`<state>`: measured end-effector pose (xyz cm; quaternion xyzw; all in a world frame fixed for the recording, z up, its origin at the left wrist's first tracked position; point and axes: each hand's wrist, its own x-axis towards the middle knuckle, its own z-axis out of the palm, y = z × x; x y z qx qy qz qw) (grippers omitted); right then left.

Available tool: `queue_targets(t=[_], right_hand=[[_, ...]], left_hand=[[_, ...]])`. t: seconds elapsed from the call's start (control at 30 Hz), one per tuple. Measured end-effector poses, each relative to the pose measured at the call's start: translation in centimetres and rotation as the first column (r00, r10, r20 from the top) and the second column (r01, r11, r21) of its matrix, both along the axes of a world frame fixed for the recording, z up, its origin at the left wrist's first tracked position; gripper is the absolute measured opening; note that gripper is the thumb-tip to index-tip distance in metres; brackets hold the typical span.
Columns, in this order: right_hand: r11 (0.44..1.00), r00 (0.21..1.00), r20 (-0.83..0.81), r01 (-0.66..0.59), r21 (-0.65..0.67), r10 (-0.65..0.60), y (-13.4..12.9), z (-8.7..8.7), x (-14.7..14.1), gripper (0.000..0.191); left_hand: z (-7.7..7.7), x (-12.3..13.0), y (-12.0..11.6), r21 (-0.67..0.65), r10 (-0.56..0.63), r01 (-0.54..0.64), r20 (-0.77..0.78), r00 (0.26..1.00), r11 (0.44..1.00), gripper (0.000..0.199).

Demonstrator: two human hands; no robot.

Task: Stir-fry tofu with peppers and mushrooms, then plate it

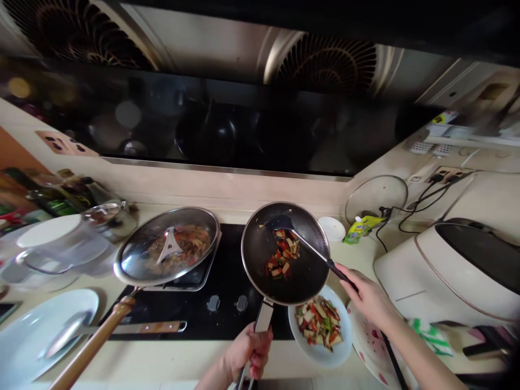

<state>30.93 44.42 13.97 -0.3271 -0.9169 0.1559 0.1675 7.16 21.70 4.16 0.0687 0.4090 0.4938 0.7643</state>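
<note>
My left hand (pixel 252 351) is wrapped round the handle of a dark frying pan (pixel 260 271), which is tilted over the right side of the hob. In my right hand (pixel 363 292) is the black handle of a spatula (pixel 311 246); its dark blade rests inside the pan, at the upper side. Chopped food (pixel 282 259), with red, pale and green pieces, lies in the pan below the blade. Just below the pan's right edge, a pale bowl (pixel 343 349) holds more of the same mix.
A lidded wok (pixel 134 260) with a wooden handle sits on the left burner. At left are a plate (pixel 24 338) with a large spoon, and bottles (pixel 52 200). A white cooker (pixel 410 276) stands at right. The range hood (pixel 252 130) hangs above.
</note>
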Motion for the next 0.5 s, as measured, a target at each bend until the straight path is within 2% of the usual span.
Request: queue_targets(t=[0.1, 0.2, 0.37, 0.5], right_hand=[[0.996, 1.0, 0.003, -0.005, 0.087, 0.005, -1.8, -1.4, 2.3, 0.043], [0.996, 1.0, 0.017, 0.022, 0.09, -0.024, -3.7, -2.5, 6.1, 0.044], [0.997, 1.0, 0.012, 0.006, -0.074, -0.005, -6.2, -3.3, 11.6, 0.043], [0.979, 0.999, -0.011, 0.029, -0.202, -0.032, -7.6, -3.6, 13.6, 0.046]], left_hand=[[-0.3, 1.7, -1.4, 0.034, 0.032, -0.029, -0.09, 0.995, 0.999, 0.054], [-0.9, 3.4, -2.5, 0.041, 0.088, -0.083, -0.14, 0.986, 0.996, 0.052], [-1.4, 6.1, -4.0, 0.025, 0.165, -0.164, -0.211, 0.963, 0.986, 0.052], [-1.3, 8.0, -4.9, 0.028, 0.201, -0.202, -0.296, 0.934, 0.979, 0.052]])
